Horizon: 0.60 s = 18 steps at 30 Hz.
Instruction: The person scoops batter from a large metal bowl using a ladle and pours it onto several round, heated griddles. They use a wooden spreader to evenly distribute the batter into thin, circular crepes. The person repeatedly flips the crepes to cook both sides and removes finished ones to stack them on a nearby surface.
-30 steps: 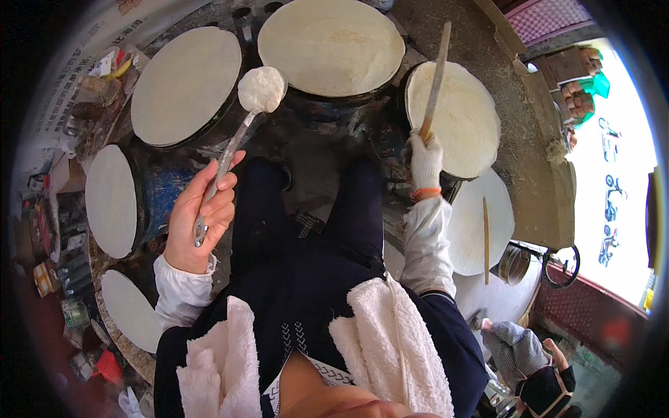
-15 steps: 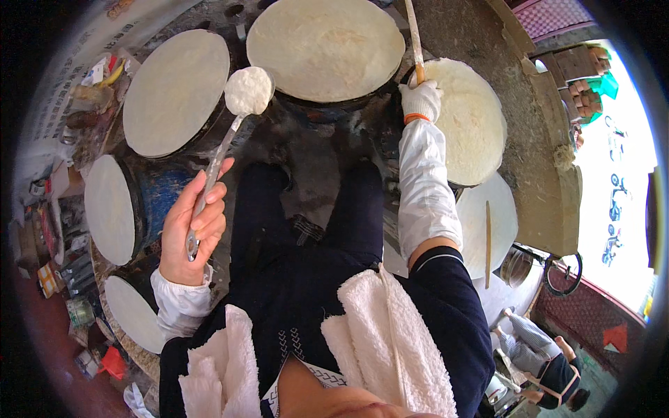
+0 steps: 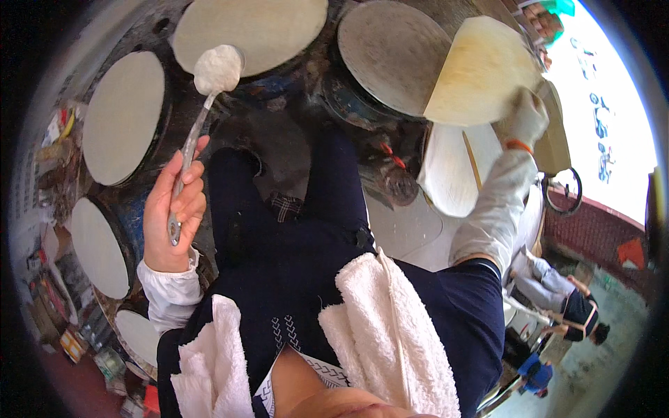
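My left hand (image 3: 174, 198) grips a long metal ladle (image 3: 189, 143) with a lump of white batter (image 3: 217, 68) in its bowl, raised near the back middle griddle's pale round sheet (image 3: 258, 28). My right hand (image 3: 524, 118), in a white glove with an orange band, is closed and blurred at the lower right edge of a thin yellowish sheet (image 3: 477, 66). Whether it grips the sheet or a stick under it, I cannot tell. The sheet hangs off a griddle (image 3: 383, 56), whose dark surface shows. Below it a wooden stick (image 3: 472, 159) lies on a white round stack (image 3: 446, 167).
Griddles with pale sheets (image 3: 122, 118) curve round me on the left, beside a cluttered shelf (image 3: 56, 272). At the right are a bright opening (image 3: 606, 104), a dark ring (image 3: 563, 205) and two people (image 3: 568, 306) at work lower down.
The sheet on the right griddle has come up and moved rightward, baring the plate. My right hand has swung right and down from the griddle's far side. The view has turned slightly.
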Motion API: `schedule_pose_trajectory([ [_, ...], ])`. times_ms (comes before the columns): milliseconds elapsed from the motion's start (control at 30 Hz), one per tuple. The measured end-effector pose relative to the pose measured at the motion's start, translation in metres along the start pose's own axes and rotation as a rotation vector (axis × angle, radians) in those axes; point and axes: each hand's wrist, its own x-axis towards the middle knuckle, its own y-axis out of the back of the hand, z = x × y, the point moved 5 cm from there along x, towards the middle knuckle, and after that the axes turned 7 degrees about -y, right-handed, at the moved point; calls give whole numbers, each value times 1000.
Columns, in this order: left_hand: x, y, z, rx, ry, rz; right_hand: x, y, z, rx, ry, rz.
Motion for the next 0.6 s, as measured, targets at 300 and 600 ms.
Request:
schedule_pose_trajectory([
  [300, 18, -37, -47, 29, 196, -98, -157, 216, 302, 277, -700, 687],
  [600, 31, -82, -87, 78, 208, -73, -273, 141, 464, 159, -1246, 746],
])
